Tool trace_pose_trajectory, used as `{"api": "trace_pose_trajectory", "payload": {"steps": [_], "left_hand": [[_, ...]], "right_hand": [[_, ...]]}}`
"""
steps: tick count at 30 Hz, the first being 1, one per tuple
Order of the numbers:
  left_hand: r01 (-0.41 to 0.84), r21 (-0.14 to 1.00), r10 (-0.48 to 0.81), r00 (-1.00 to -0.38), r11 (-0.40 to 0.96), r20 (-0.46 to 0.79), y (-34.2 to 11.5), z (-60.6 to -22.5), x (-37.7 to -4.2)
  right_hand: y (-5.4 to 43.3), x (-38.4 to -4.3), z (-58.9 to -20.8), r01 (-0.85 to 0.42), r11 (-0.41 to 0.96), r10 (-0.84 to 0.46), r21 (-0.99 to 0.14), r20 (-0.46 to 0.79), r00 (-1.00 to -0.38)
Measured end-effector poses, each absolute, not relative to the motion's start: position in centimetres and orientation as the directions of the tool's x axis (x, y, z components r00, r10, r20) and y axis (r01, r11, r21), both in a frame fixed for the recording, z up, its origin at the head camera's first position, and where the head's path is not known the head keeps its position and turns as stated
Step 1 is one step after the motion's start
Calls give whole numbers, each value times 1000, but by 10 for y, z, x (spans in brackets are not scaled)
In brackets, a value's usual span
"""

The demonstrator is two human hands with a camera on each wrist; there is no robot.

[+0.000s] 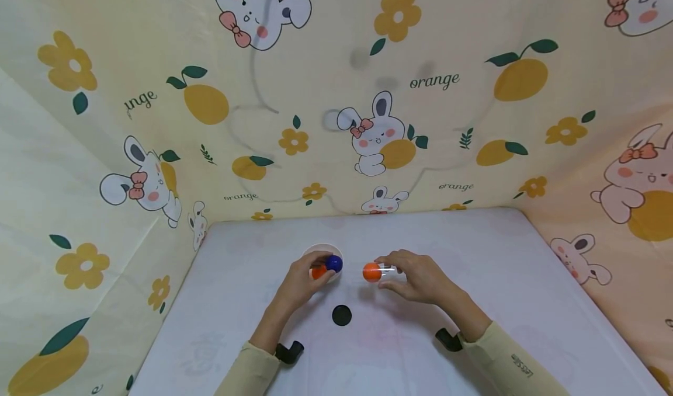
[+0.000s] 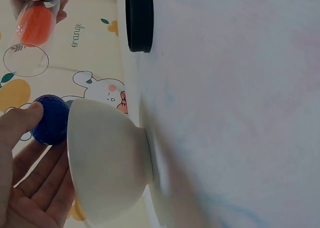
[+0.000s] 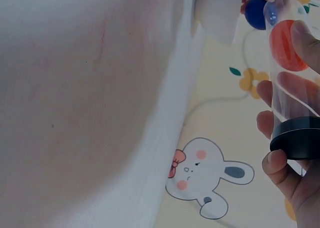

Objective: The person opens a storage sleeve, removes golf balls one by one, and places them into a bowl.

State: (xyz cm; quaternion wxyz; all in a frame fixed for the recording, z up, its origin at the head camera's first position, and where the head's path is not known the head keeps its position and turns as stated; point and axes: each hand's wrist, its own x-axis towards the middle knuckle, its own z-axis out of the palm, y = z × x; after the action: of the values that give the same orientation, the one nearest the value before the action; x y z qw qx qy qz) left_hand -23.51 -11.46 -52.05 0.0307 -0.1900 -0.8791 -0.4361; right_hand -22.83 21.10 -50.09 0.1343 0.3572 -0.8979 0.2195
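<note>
My left hand [image 1: 301,280] pinches a blue ball [image 1: 334,263] between thumb and fingers at the rim of a white bowl [image 2: 107,163]. An orange ball [image 1: 318,273] shows inside that bowl, partly hidden by the hand. To the right, my right hand [image 1: 422,277] grips a clear plastic tube [image 3: 295,95] held above the table. Another orange ball [image 3: 287,45] sits inside the tube towards its open end, which faces the bowl. A black cap [image 3: 297,138] closes the tube's other end, near my palm.
A round black lid [image 1: 342,315] lies on the white-covered table [image 1: 389,349], in front of the bowl and between the forearms. Cloth walls [image 1: 326,168] printed with rabbits and oranges rise behind the table and at both sides. A dark wrist camera [image 1: 290,353] is by the left sleeve.
</note>
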Motion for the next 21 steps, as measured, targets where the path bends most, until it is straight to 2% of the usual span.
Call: {"api": "trace_pose_trajectory", "payload": {"steps": [7,21], "left_hand": [[359,743,300,-928,564,220,-115,-523,-238],[339,752,278,-937,565,213,-117,-519,-235]], "right_hand": [[211,-228,-502,-711,641,-581,-290,422,-696],[210,-227,-500,-693,649,-576,-314,393,-717]]}}
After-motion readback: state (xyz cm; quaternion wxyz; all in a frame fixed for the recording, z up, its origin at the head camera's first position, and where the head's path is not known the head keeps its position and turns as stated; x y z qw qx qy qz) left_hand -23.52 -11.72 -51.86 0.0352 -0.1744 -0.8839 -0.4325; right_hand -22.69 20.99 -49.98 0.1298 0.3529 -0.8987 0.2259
